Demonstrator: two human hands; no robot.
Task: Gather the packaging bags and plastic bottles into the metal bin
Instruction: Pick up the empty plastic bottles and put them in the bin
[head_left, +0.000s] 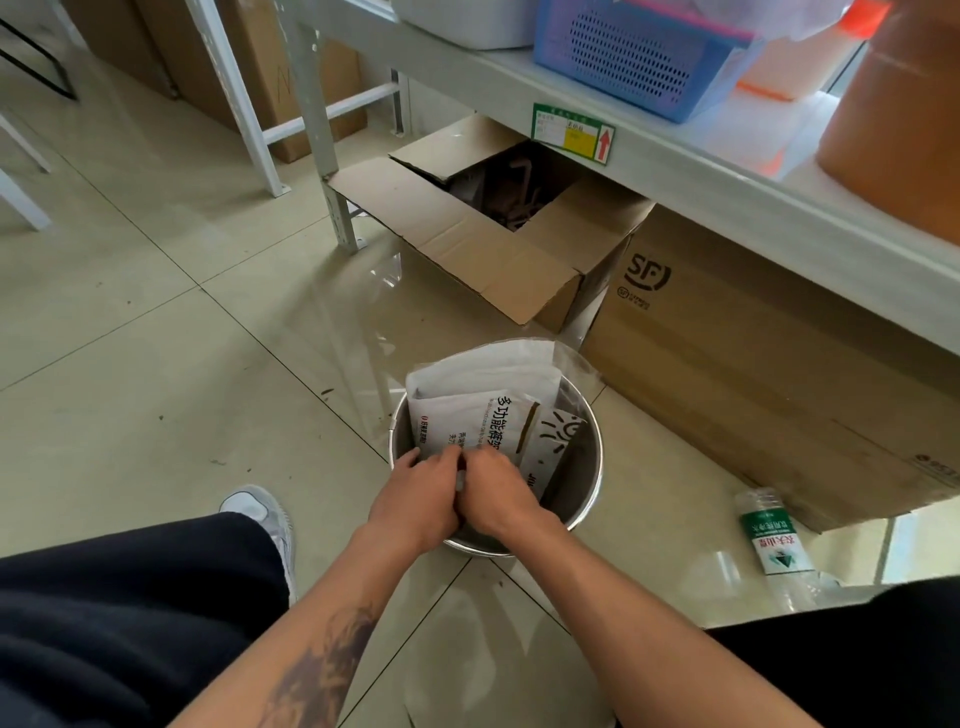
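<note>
A round metal bin (584, 483) stands on the tiled floor in front of me. White packaging bags (478, 410) with black print stand upright inside it, and a smaller grey printed bag (553, 441) leans beside them. My left hand (415, 496) and my right hand (498, 493) are pressed together over the bin's near rim, both closed on the lower edge of the white bags. A clear plastic bottle (774, 540) with a green label lies on the floor to the bin's right.
An open cardboard box (467, 228) sits under a grey shelf (675, 156), next to a closed box (753, 364) marked SF. A clear plastic sheet (358, 332) lies on the floor beyond the bin. My shoe (265, 514) is at the left.
</note>
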